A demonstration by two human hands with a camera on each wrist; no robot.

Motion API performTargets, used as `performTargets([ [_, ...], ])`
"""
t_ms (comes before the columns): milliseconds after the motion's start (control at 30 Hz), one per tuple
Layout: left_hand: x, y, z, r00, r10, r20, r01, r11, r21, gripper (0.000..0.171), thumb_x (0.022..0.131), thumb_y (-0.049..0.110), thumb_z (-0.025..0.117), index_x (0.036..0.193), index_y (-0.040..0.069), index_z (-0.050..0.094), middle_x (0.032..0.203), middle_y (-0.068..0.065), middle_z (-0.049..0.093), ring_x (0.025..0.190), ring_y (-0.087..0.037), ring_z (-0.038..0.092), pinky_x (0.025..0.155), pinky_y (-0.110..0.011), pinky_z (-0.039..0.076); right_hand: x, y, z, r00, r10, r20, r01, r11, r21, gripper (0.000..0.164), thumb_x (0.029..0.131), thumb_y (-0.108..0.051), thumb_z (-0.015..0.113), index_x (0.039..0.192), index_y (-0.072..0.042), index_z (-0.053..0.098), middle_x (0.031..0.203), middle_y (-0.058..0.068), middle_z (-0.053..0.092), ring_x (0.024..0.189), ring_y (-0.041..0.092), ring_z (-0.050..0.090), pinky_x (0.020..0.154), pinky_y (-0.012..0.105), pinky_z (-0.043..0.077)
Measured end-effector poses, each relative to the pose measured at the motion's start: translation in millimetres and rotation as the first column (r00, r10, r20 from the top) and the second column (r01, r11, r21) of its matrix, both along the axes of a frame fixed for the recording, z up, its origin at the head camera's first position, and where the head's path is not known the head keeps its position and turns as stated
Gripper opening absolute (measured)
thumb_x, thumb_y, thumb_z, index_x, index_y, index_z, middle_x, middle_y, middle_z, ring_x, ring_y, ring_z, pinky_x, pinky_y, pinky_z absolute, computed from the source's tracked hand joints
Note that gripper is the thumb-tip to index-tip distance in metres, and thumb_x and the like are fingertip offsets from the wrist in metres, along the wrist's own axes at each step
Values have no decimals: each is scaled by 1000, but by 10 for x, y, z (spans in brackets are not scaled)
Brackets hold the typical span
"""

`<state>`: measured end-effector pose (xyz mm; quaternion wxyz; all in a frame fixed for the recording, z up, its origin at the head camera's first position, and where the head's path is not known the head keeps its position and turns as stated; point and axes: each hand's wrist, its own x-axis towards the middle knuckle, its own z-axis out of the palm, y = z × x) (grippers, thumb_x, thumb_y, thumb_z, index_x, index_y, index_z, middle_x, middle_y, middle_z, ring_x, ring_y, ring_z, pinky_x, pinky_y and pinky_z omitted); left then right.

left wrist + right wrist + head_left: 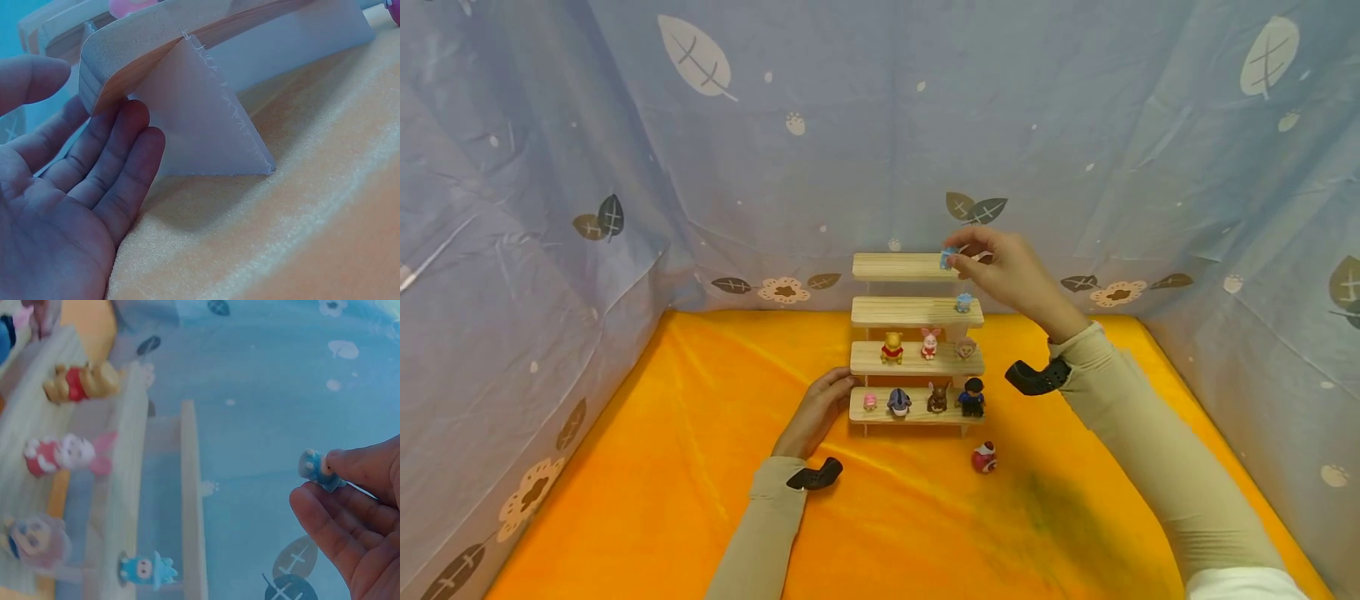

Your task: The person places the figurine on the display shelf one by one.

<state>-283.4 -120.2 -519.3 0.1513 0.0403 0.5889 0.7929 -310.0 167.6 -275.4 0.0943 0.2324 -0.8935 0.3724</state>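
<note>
My right hand (1007,271) pinches a small light-blue figurine (320,469) between thumb and fingers, in front of the top step of a wooden tiered display stand (895,311). A second light-blue figurine (963,303) stands at the right end of the step below. My left hand (822,408) is at the left end of the lowest step; in the left wrist view its relaxed fingers (140,134) touch the underside of the step's end, with the thumb apart. The third step down holds a Pooh figurine (892,348), a Piglet figurine (929,344) and a brownish-pink figurine (966,348).
On the lowest step are a pink figurine (870,402), an Eeyore figurine (898,402), a brown long-eared figurine (937,398) and a dark-capped figurine (972,398). A red-and-white figurine (984,457) lies on the orange cloth (715,517). Patterned curtains (850,150) enclose the area.
</note>
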Motion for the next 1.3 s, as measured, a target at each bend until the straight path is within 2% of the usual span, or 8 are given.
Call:
performTargets([
  [167, 2, 0, 4, 1000, 8, 8, -8, 1000, -9, 32, 105, 20, 52, 131, 0, 52, 115, -2, 60, 108, -16, 59, 96, -28, 48, -155, -27, 38, 1000, -11, 27, 10, 999, 53, 32, 101, -13, 61, 133, -5, 63, 115, 17, 70, 96, 31, 70, 89, 45, 58],
  [400, -8, -4, 11, 1000, -8, 16, 8, 1000, -28, 40, 105, 21, 53, 138, -1, 50, 121, -4, 57, 111, -16, 58, 98, -29, 48, -311, -66, 36, 1000, -17, 25, 14, 994, 111, 28, 102, -12, 60, 128, -4, 65, 123, 17, 67, 107, 33, 67, 93, 47, 55],
  [633, -21, -9, 8, 1000, -21, 12, 21, 1000, -18, 41, 106, 21, 52, 139, -2, 48, 122, -4, 57, 110, -16, 58, 98, -29, 48, -336, -165, -88, 999, 16, 40, -23, 988, 154, 26, 101, -15, 63, 125, -6, 67, 116, 14, 70, 104, 30, 68, 91, 46, 56],
  [833, -18, -18, 5, 1000, -26, 11, 27, 999, -18, 43, 105, 23, 53, 140, -2, 48, 121, -3, 57, 109, -15, 58, 98, -29, 48, -323, -253, -232, 996, 67, 58, -76, 979, 188, 26, 101, -14, 63, 124, -3, 67, 119, 14, 70, 106, 29, 67, 87, 45, 55],
  [1067, -14, -11, 16, 1000, -21, 9, 21, 1000, -14, 40, 106, 20, 51, 140, -2, 49, 122, -4, 58, 110, -16, 58, 98, -28, 49, -348, -280, -342, 996, 65, 59, -76, 971, 225, 22, 98, -12, 65, 118, -3, 69, 114, 13, 71, 98, 26, 68, 86, 43, 56],
  [1300, -9, -9, 17, 1000, -10, 10, 10, 1000, -16, 38, 106, 19, 50, 138, -2, 49, 121, -3, 58, 110, -16, 58, 98, -28, 49, -369, -277, -411, 998, 70, 7, -68, 942, 330, 22, 98, -13, 66, 116, -3, 71, 108, 12, 73, 89, 25, 63, 80, 39, 54],
])
